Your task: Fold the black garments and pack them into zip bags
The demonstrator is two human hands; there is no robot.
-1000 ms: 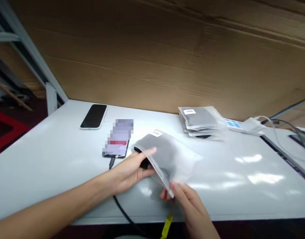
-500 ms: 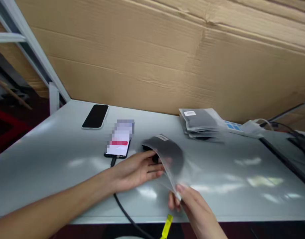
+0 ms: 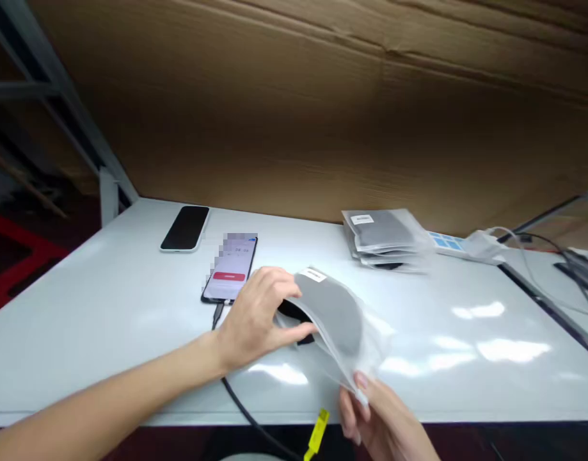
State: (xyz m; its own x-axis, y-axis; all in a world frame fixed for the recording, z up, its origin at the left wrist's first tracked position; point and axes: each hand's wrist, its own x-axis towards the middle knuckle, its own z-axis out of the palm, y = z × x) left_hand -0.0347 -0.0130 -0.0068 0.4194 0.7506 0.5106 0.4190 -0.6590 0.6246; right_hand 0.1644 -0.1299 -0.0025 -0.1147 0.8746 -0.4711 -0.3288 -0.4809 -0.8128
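Observation:
A frosted plastic bag [image 3: 339, 314] with a white label and a dark, rounded item inside is held over the table's front half. My right hand [image 3: 377, 410] pinches the bag's lower corner by the zip slider. At the bag's open left edge is my left hand [image 3: 262, 317], its thumb at the opening and its fingers curled above, apart from the thumb. Whether those fingers grip the bag's edge is hard to see. Black material [image 3: 294, 312] shows in the opening.
Similar bags lie in a stack [image 3: 384, 234] at the back. A phone with a lit screen [image 3: 231, 269] has a black cable [image 3: 240, 406] plugged in. Another phone [image 3: 185, 228] lies behind it. A power strip [image 3: 447, 243] and cables are at right. Cardboard [image 3: 284, 128] stands behind the table.
My left hand has turned from palm up under the bag's edge to back up, with fingers above the opening. My right hand and the bag have shifted slightly right and down.

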